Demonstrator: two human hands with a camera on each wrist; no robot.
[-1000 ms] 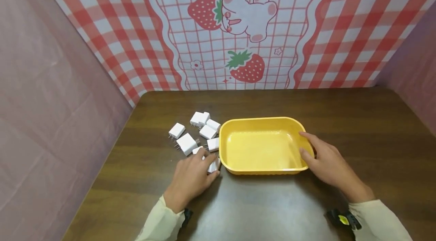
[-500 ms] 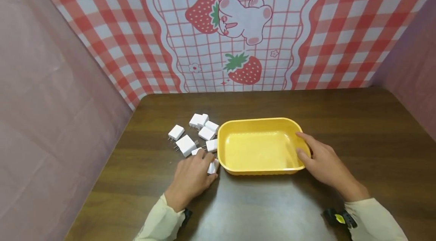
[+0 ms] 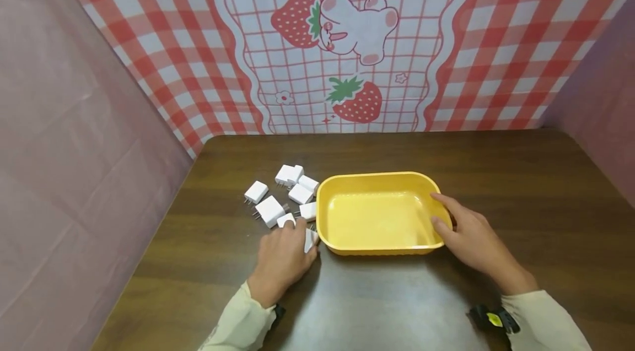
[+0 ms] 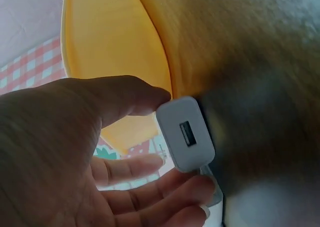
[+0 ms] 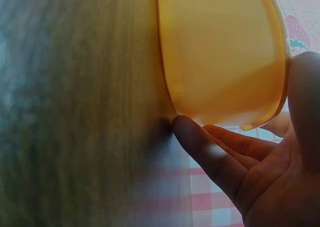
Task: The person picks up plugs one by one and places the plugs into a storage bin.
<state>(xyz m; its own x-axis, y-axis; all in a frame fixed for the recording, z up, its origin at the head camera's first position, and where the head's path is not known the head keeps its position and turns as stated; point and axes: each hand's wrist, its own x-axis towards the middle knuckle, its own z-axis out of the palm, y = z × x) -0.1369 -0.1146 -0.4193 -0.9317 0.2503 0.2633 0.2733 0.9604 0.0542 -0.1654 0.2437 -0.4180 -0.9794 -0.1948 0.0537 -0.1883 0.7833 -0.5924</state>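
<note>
My left hand (image 3: 283,256) pinches a white USB charger (image 3: 310,239) close against the near-left corner of a yellow plastic tub (image 3: 374,221). In the left wrist view the charger (image 4: 175,137) shows its USB port, with the thumb on its top corner and fingertips below. Another charger (image 3: 285,221) lies just beyond those fingers, partly covered. My right hand (image 3: 476,241) holds the tub's right end, thumb and index finger at the rim. From the right wrist, fingers are seen against the tub's end wall (image 5: 225,107). Nothing lies in the tub.
Several more white plug chargers (image 3: 270,211) are scattered left of the tub, some touching one another, prongs showing on several. All stand on a dark wooden table (image 3: 521,185). A red checked cloth (image 3: 347,97) hangs behind its far edge; a pink cloth (image 3: 99,136) hangs at the left.
My left hand has shifted slightly and turned, with the pinched charger tilting in its fingers. The right hand and the tub stay in place; the head view has moved a little.
</note>
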